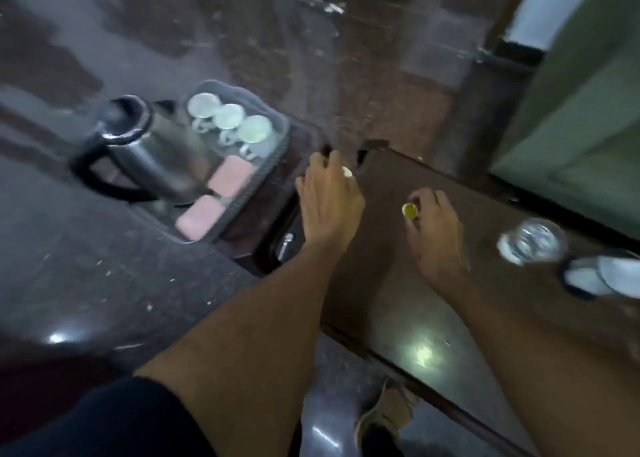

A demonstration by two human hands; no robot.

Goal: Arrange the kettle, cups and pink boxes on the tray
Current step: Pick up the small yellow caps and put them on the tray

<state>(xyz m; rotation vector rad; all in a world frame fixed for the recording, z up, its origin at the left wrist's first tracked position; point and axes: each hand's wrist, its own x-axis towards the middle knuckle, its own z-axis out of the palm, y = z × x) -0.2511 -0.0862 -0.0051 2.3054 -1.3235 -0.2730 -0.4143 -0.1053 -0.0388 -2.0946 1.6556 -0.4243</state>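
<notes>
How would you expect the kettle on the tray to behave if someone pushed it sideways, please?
The kettle looks tall and metallic, so it may tip rather than slide. It stands close to the pink boxes, so a push that way would probably shove them. Its weight is unclear: the contents are hidden.

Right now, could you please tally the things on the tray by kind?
Kettle: 1
Cups: 3
Pink boxes: 2
Total on the tray: 6
</notes>
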